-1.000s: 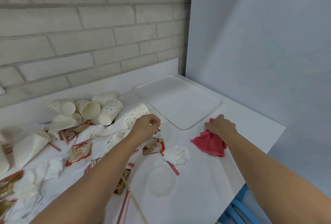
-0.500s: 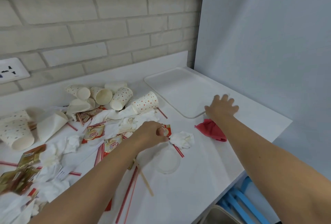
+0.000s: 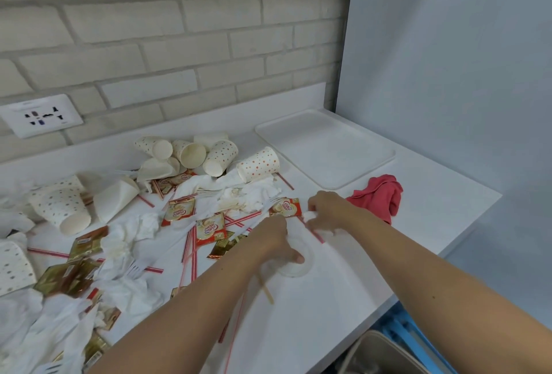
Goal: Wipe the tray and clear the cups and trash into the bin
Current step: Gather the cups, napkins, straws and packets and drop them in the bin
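Note:
The white tray [image 3: 325, 146] lies bare at the back right of the counter. Just in front of it, a red cloth [image 3: 377, 198] lies crumpled with nothing holding it. My right hand [image 3: 330, 209] is to the left of the cloth, its fingers closed on a crumpled white napkin [image 3: 310, 217]. My left hand [image 3: 273, 242] pinches a clear plastic lid [image 3: 297, 267] lying on the counter, thumb on top. Several dotted paper cups [image 3: 259, 164] lie tipped over behind my hands. The rim of a bin [image 3: 385, 352] shows below the counter edge at the bottom right.
Creamer sachets [image 3: 209, 225], red-striped straws [image 3: 191, 246], plastic forks, a wooden stirrer [image 3: 265, 288] and crumpled napkins cover the counter's left half. More cups [image 3: 59, 208] lie at the far left. A wall socket [image 3: 40, 115] is on the brick wall. A blue frame [image 3: 400, 329] stands under the counter.
My right hand let go of the red cloth, reached toward the tray, then moved left onto the napkin. My left hand moved toward me onto the plastic lid.

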